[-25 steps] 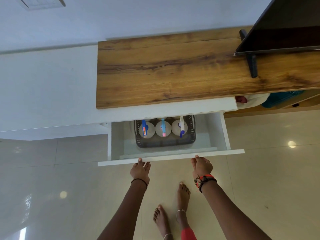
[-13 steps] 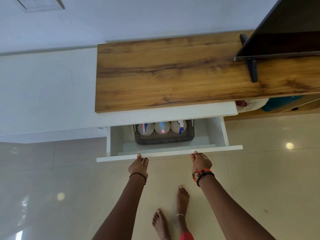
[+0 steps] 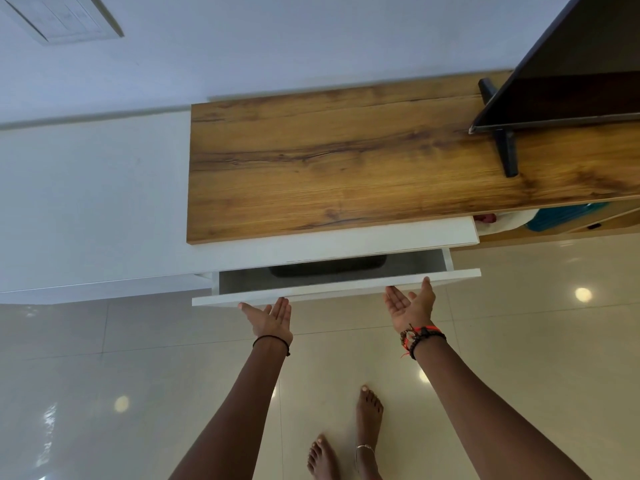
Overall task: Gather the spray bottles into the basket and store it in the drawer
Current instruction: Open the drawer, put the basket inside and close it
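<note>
While both hands (image 3: 272, 318) (image 3: 412, 306) press drawer (image 3: 329, 289), fingers spread, basket (image 3: 327, 269) inside

Both forearms were bare, with no sleeves showing. The left hand (image 3: 271, 320) had a thin black band (image 3: 272, 341) round its wrist, plain and narrow. The right hand (image 3: 411, 304) carried a thicker stack at its wrist (image 3: 420, 337): dark round beads, an orange-red cord with a loose end trailing from it, and a small pale ring or charm set among the beads. Any finger ring was too small to make out. Both feet (image 3: 369, 410) were bare on the floor; the right ankle wore a slim silver anklet (image 3: 364, 449). No other clothing was visible.
</note>
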